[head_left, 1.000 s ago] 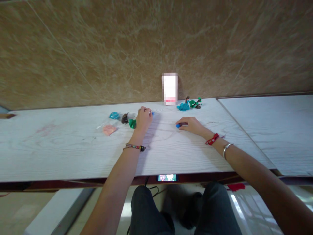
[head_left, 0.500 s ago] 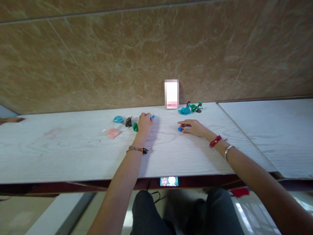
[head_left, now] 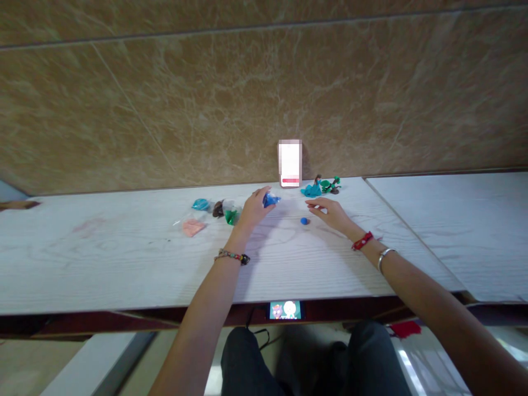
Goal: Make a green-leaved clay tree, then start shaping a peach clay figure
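My left hand (head_left: 254,208) grips a clear plastic packet of blue modelling clay (head_left: 271,199) by its left side, over the table. Just in front of my right hand (head_left: 331,214) lies a small blue clay ball (head_left: 304,221), apart from the fingers. That hand's thumb and fingers are loosely curved with a gap between them, and I see nothing held. Left of my left hand lie packets of green clay (head_left: 231,218), brown clay (head_left: 218,208), light blue clay (head_left: 201,204) and peach clay (head_left: 193,227).
A light-blue clay figure (head_left: 311,190) and a green-and-brown clay tree (head_left: 331,185) stand at the back of the white table (head_left: 124,264). A bright, blurred-out upright rectangle (head_left: 290,164) leans on the tiled wall. A lit phone (head_left: 285,310) sits below the front edge.
My left hand has moved right with the blue clay packet, which shows more now. My right hand has drawn away from the blue ball, leaving it on the table.
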The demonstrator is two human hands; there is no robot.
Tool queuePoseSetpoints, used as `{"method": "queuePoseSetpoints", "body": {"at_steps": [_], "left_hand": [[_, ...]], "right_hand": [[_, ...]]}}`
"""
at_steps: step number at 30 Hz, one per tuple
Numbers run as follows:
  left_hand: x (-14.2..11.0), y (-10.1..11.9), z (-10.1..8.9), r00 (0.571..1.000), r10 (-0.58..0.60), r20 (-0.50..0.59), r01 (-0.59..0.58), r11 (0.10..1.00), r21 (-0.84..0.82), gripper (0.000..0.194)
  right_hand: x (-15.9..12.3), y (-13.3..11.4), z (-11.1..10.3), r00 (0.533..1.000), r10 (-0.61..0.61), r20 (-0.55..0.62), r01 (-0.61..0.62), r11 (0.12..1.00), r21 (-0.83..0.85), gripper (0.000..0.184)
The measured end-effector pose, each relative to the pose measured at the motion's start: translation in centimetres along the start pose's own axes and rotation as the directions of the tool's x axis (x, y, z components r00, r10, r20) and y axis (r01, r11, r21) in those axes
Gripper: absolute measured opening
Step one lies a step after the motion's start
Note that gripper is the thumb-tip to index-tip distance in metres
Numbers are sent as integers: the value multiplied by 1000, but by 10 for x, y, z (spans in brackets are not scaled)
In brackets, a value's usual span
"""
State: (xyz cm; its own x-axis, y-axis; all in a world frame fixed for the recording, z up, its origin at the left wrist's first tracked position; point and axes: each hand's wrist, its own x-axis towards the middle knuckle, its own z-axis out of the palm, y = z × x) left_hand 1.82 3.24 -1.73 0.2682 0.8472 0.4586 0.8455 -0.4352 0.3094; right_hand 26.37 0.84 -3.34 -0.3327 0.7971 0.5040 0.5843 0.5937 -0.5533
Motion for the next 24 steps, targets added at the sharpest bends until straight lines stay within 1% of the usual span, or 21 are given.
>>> {"method": "queuePoseSetpoints", "body": {"at_steps": [2, 4, 9, 11, 13, 15, 17, 18, 19, 21, 22, 23, 24], "left_hand": [[-2, 9, 0, 996, 92, 6, -92, 995, -30, 49], [-4, 16, 1, 988, 151, 9, -151, 987, -49, 49], [-6, 27, 7, 966, 252, -59, -256, 964, -75, 48], [-7, 30, 9, 955, 291, -58, -294, 953, -68, 48], [-7, 32, 9, 956, 290, -39, -291, 956, -39, 47], [-7, 32, 7, 975, 219, -30, -219, 976, 15, 45], [-6, 28, 5, 996, 73, -41, -69, 993, 97, 44], [-6, 25, 4, 999, -19, -46, 26, 989, 146, 44], [-6, 21, 3, 993, -114, -45, 120, 973, 198, 45], [-7, 14, 3, 961, -276, -23, 270, 918, 289, 47], [-7, 11, 3, 945, -327, -7, 312, 895, 318, 50], [-7, 9, 2, 935, -354, 8, 331, 883, 334, 53], [-7, 6, 0, 934, -356, 18, 330, 883, 335, 57]], "right_hand": [[0, 0, 0, 1000, 2, -28, -1, 1000, 9, 26], [0, 0, 0, 999, -11, -36, 12, 1000, 19, 26], [1, -3, 3, 997, -60, -51, 63, 996, 67, 24], [1, -3, 3, 997, -56, -51, 60, 995, 80, 24], [2, -2, 3, 997, -48, -55, 52, 995, 81, 24], [2, 0, 3, 997, -40, -63, 45, 996, 72, 24], [2, 3, 2, 997, -33, -71, 37, 998, 58, 24], [2, 4, 2, 997, -31, -73, 35, 998, 54, 24], [2, 5, 3, 997, -30, -73, 33, 998, 51, 24], [2, 6, 3, 997, -29, -67, 33, 998, 45, 24], [2, 6, 3, 998, -31, -58, 33, 999, 40, 24], [2, 6, 3, 998, -33, -49, 34, 999, 32, 25], [1, 6, 2, 999, -36, -41, 37, 999, 24, 25]]}}
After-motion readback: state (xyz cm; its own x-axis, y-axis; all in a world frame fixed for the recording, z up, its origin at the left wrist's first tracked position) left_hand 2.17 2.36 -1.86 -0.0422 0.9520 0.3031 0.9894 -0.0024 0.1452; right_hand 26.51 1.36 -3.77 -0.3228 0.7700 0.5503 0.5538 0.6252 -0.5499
